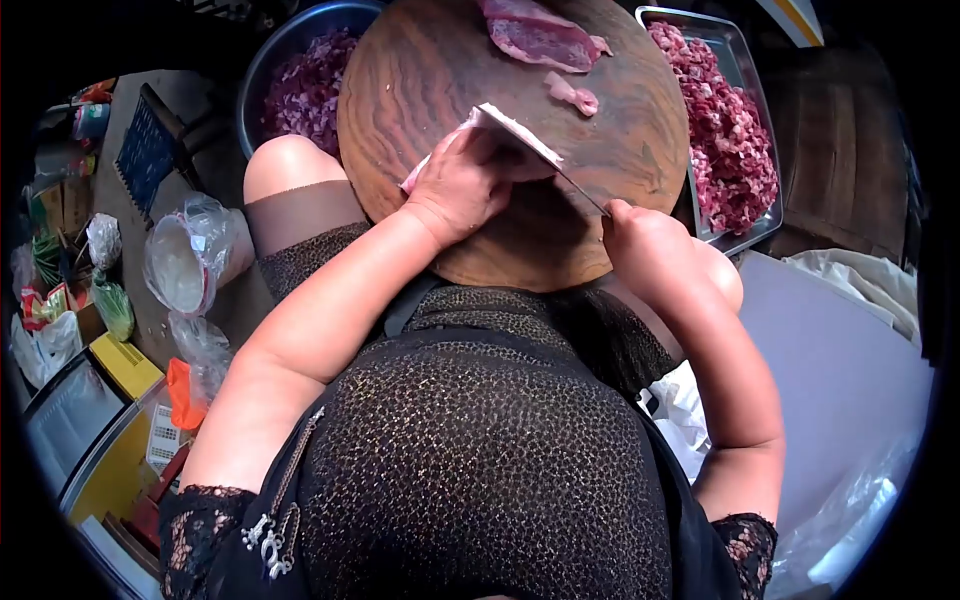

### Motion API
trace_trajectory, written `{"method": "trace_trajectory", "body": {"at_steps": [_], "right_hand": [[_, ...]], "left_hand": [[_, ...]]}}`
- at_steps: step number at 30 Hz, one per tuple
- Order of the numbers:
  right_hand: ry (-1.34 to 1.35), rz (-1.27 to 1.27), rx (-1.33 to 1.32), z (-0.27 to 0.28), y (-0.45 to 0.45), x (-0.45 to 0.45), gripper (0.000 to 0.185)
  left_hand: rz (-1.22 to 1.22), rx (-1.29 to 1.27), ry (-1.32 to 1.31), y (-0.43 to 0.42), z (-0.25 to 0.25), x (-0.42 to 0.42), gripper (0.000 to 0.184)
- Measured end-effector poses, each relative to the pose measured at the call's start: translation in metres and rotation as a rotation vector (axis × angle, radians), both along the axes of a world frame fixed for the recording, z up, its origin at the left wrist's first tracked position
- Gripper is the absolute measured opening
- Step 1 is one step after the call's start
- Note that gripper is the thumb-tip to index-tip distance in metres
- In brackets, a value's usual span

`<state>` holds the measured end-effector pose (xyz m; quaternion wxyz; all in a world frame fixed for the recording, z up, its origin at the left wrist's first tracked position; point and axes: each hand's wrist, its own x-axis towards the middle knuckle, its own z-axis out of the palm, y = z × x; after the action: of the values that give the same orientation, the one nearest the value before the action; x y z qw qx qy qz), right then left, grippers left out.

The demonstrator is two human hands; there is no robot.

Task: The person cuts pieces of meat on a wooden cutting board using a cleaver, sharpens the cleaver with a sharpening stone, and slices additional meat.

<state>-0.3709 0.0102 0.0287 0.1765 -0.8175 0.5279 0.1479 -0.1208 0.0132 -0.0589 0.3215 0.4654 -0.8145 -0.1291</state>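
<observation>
My right hand (645, 240) is closed around the handle of a knife (580, 190), whose blade reaches up and left across the round wooden chopping block (390, 90). Whitish bits cling along the blade's upper edge. With bent fingers, my left hand (460, 180) presses on a piece of pale pink meat (420, 173) beside the blade; the hand hides most of that piece. Farther back on the block lie a larger slab of raw meat (540, 38) and a small pink scrap (572, 93).
A metal bowl (250, 95) of chopped meat stands behind the block on the left. On the right is a steel tray (770, 140) heaped with meat pieces. A bag-lined white bucket (183, 275), a blue chair (148, 155) and a yellow-sided scale-like device (115, 440) are at the left.
</observation>
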Motion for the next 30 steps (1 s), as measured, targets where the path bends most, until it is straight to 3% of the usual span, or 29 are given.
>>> {"method": "trace_trajectory", "body": {"at_steps": [4, 5, 10, 13, 20, 22, 25, 26, 30], "right_hand": [[-0.042, 0.129, 0.078, 0.016, -0.031, 0.015, 0.018], [-0.193, 0.122, 0.055, 0.009, -0.037, 0.015, 0.018], [-0.107, 0.246, 0.064, -0.002, -0.07, 0.092, 0.014], [-0.132, 0.238, 0.076, -0.008, -0.062, 0.087, 0.014], [-0.016, 0.019, -0.037, -0.008, -0.002, -0.003, 0.013], [-0.003, -0.015, -0.041, -0.008, 0.005, -0.023, 0.015], [-0.217, -0.191, -0.103, -0.002, 0.006, -0.041, 0.024], [-0.226, -0.356, -0.077, 0.002, 0.007, -0.046, 0.024], [-0.293, -0.322, -0.127, 0.024, 0.021, -0.033, 0.021]], "left_hand": [[0.001, -0.034, 0.013, 0.002, -0.01, 0.002, 0.04], [0.003, -0.026, 0.012, 0.003, -0.012, 0.002, 0.04], [0.003, -0.036, 0.019, 0.003, -0.01, -0.005, 0.032], [-0.005, -0.048, 0.0, 0.004, -0.012, 0.002, 0.04], [-0.111, -0.046, -0.104, 0.002, -0.002, 0.005, 0.05], [0.003, 0.051, -0.196, 0.007, -0.007, 0.005, 0.046], [0.01, -0.061, -0.152, 0.013, -0.005, 0.003, 0.044], [0.0, -0.06, -0.153, 0.014, -0.005, 0.003, 0.044], [-0.07, -0.069, -0.17, 0.019, 0.001, 0.003, 0.044]]}}
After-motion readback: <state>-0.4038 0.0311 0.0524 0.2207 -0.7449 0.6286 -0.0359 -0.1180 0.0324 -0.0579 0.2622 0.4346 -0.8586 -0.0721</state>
